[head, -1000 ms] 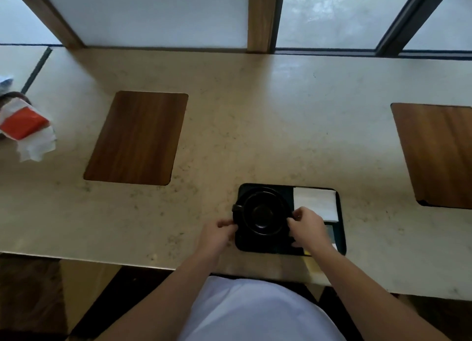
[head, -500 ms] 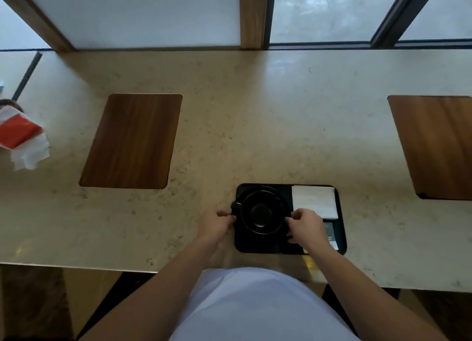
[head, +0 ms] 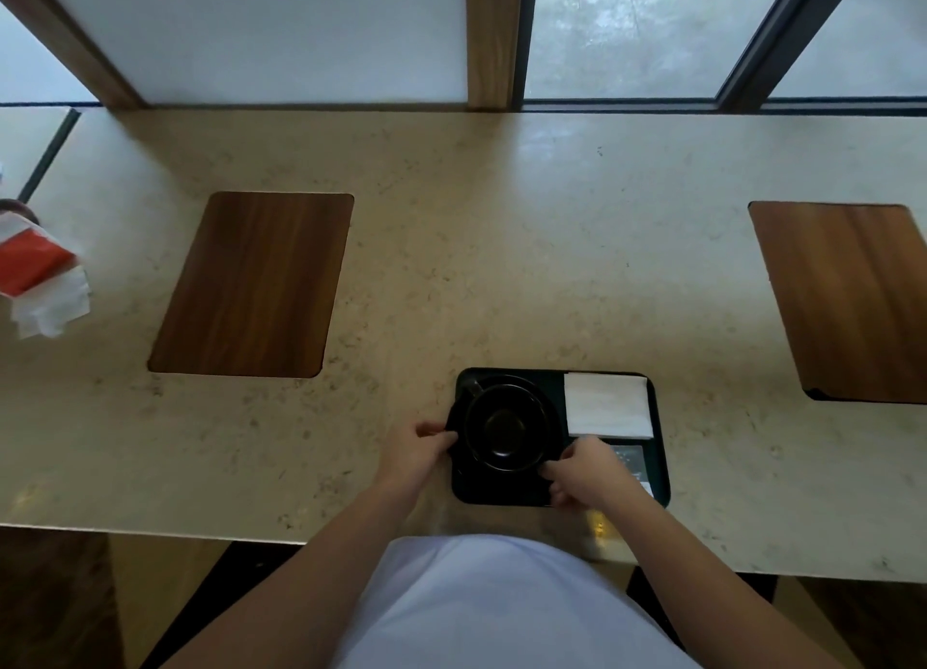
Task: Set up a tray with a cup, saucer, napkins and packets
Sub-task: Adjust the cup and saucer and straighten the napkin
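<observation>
Between both hands (head: 419, 450), cup (head: 504, 427), tray (head: 659, 448)

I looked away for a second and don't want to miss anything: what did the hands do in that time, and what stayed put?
Little changed. The left hand closed in on the left rim of the saucer, and the right hand slid nearer along its right rim. Both now touch the saucer under the cup. The tray, napkin and packets stayed as they were.
</observation>
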